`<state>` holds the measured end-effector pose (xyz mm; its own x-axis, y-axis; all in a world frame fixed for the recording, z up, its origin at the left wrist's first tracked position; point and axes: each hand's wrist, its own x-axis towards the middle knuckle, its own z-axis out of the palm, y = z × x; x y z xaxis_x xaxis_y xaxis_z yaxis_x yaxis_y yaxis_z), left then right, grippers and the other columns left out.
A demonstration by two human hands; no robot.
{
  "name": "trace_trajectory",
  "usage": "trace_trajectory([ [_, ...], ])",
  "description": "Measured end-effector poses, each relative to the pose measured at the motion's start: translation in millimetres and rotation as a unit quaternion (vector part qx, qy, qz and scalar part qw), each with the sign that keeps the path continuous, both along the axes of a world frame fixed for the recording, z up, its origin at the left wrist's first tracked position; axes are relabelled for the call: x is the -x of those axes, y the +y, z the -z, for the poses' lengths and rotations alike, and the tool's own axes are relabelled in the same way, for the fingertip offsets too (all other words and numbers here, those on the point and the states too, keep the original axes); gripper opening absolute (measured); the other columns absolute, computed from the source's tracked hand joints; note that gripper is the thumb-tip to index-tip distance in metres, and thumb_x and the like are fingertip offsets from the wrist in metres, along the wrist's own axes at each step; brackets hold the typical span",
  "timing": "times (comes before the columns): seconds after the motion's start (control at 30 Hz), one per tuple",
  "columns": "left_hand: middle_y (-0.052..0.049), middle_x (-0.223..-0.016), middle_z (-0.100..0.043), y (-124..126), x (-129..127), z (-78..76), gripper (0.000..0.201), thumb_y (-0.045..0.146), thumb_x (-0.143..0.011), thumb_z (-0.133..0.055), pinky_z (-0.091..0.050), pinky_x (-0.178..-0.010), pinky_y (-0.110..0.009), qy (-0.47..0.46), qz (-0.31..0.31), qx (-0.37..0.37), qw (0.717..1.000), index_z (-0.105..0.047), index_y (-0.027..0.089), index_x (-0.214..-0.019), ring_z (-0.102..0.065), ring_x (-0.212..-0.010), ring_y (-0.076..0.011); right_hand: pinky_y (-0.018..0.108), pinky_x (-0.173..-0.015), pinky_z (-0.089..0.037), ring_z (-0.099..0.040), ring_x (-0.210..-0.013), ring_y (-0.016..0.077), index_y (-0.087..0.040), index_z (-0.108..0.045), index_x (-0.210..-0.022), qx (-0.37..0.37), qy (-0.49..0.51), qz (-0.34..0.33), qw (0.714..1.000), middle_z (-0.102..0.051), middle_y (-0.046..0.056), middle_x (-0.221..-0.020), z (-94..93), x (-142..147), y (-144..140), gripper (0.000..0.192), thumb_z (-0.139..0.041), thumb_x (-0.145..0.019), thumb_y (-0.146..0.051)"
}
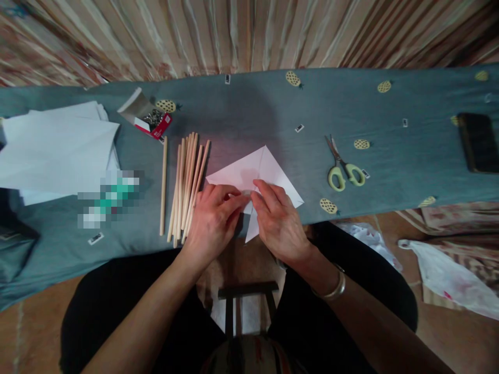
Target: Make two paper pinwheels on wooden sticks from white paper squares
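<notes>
Paper (260, 174), white and folded to a point, lies at the near table (409, 171) edge. The left hand (213, 218) and right hand (277, 221) pinch its near fold, fingers curled together. It looks light, thin, easily creased; best held at folded edges. Left lie wooden sticks (187, 184); farther right, scissors (343, 165).

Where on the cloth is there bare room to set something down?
Bare cloth lies between the folded paper and the scissors, and between scissors and phone. Crowded on the left: wooden sticks, paper stack, small box.
</notes>
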<state>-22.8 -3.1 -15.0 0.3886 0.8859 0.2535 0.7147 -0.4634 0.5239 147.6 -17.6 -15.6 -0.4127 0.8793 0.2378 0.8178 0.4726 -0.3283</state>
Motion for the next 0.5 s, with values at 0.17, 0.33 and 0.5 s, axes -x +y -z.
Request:
trace_trajectory([
  [0.17,-0.007,-0.1,-0.069,-1.6,-3.8,-1.0,0.024,0.013,-0.089,-0.053,-0.037,-0.074,-0.039,0.028,0.024,0.001,0.999,-0.071,0.022,-0.102,-0.053,-0.092,-0.0245,0.046,-0.102,-0.046,-0.048,-0.12,0.0273,-0.008,-0.062,-0.116,0.011,0.036,0.008,0.999,-0.055,0.019,-0.133,3.8,-1.5,1.3,0.038,-0.038,-0.088,-0.003],
  [0.33,-0.005,-0.102,-0.069,-1.4,-5.1,-3.8,0.023,0.013,-0.088,-0.054,-0.035,-0.075,-0.039,0.043,0.022,-0.001,0.999,-0.071,0.021,-0.102,-0.053,-0.094,-0.0244,0.046,-0.101,-0.048,-0.054,-0.12,0.0228,-0.018,-0.065,-0.113,0.057,0.148,0.017,0.987,-0.056,0.011,-0.134,-0.5,-17.9,12.8,0.036,-0.039,-0.089,-0.011],
  [0.5,-0.006,-0.101,-0.069,-1.0,-5.9,-5.4,0.019,0.016,-0.09,-0.055,-0.035,-0.076,-0.039,0.062,0.017,-0.002,0.998,-0.071,0.02,-0.1,-0.053,-0.096,-0.0243,0.046,-0.105,-0.046,-0.055,-0.123,0.0244,-0.018,-0.054,-0.131,0.057,0.183,0.059,0.98,-0.058,0.013,-0.134,-7.5,-42.1,14.2,0.042,-0.038,-0.093,-0.023],
])
